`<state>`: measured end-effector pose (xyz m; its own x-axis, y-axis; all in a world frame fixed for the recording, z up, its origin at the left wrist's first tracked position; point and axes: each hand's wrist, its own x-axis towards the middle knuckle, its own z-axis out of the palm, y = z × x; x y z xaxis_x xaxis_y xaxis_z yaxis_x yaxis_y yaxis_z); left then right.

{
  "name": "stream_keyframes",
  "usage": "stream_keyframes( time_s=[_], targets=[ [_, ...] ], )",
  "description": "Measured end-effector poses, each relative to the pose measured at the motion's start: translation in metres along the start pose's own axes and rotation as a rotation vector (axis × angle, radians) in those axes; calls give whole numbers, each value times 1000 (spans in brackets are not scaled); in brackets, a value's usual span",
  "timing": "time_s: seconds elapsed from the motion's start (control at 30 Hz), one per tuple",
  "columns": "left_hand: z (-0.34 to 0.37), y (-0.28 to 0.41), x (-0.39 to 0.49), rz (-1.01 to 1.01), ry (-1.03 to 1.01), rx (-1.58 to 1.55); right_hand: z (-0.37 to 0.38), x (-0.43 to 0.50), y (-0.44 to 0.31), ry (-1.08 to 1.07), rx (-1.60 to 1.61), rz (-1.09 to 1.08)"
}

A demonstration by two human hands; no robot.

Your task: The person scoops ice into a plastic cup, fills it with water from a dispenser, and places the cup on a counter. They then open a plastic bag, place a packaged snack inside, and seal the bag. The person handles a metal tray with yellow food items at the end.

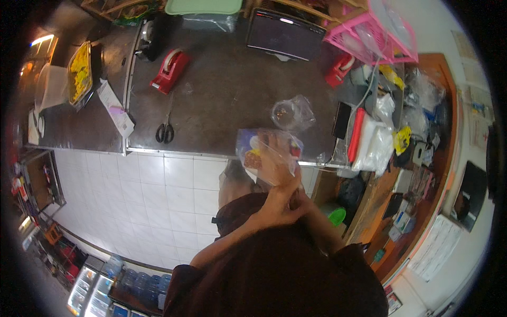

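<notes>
A clear plastic bag (247, 138) with a colourful printed food picture is in front of me, over the counter's front edge. My right hand (273, 156) appears to be inside it, its fingers seen through the film, pointing away from me. Whether those fingers grip anything is unclear. My left hand (283, 204) is at the bag's mouth, close around my right wrist, and seems to hold the plastic there. Just beyond the bag, a small clear bag (293, 113) with some small brownish bits lies on the dark counter (222, 87).
Black-handled scissors (164, 132) and a red tape dispenser (170, 71) lie to the left. Another red dispenser (340, 70), a pink basket (372, 33), a phone (341, 120) and stacked plastic bags (372, 148) are at right. A dark screen (286, 33) stands behind.
</notes>
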<state>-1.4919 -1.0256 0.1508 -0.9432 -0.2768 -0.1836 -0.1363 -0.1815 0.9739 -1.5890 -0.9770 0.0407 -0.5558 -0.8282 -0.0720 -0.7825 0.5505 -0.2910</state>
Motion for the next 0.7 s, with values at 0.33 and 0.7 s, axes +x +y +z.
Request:
stream_keyframes(
  time_s=[0.33,0.7],
  targets=[
    [-43,-36,19,-248,196,131,-36,-42,50,397,433,307],
    [-28,-117,52,209,-75,1060,59,-33,119,515,750,731]
  ],
)
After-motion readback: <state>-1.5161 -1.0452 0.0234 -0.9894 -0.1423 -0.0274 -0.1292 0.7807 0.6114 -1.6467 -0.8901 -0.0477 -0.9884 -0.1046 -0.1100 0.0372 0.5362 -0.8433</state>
